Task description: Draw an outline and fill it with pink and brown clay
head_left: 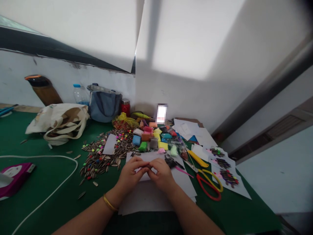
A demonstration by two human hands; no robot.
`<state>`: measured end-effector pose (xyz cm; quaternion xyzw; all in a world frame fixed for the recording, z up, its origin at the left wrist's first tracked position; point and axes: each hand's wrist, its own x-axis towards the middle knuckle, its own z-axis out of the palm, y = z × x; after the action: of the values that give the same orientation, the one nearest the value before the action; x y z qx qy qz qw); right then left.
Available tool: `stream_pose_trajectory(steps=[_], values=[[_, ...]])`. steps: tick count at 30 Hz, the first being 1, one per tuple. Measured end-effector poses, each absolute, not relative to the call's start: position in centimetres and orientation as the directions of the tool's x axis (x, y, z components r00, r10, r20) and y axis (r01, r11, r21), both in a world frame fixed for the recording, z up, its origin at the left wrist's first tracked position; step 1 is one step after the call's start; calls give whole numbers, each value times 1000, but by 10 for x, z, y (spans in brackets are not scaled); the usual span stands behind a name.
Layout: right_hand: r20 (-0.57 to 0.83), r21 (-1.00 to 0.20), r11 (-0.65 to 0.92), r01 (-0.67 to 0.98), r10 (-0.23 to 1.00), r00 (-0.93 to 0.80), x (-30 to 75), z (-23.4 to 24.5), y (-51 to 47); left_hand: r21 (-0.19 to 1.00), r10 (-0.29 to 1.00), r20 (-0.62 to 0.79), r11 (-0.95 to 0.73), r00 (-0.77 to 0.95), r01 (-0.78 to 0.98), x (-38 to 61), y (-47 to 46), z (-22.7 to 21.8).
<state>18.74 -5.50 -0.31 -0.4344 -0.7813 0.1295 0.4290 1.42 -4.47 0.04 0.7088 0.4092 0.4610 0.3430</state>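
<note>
My left hand (133,173) and my right hand (161,173) meet over a stack of white paper (146,199). Thumbs and fingertips of both are pinched together around a small brown lump (147,165), mostly covered by the fingers; its kind is hard to make out. Just beyond the hands lie blocks of coloured modelling clay (153,143) in clear wrappers. Right of the paper rest scissors (207,182) with one red and one yellow handle, a yellow utility knife (198,159) and a thin pink tool (184,171).
Striped sunflower seeds (100,163) mixed with coloured beads are heaped on the left. Behind stand bags (105,102), a red flask (125,107) and a bright phone (161,113). On the right, a sheet (241,186) bears seed decorations. A white cable (58,187) crosses the green table.
</note>
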Motion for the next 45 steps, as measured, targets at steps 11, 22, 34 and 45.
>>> stream_pose_trajectory(steps=[11,22,34,45], values=[[376,-818,432,379,901,-215,187,-2,-55,997,986,19,-6,164,-80,18,-47,3],[386,-748,434,503,900,-202,188,-1,-55,971,966,212,-226,150,82,17,-45,7],[357,-857,397,329,917,-178,192,4,-52,992,971,117,-125,208,26,20,-52,14],[324,-856,394,335,914,-246,186,4,-56,961,960,219,-244,174,132,13,-44,6]])
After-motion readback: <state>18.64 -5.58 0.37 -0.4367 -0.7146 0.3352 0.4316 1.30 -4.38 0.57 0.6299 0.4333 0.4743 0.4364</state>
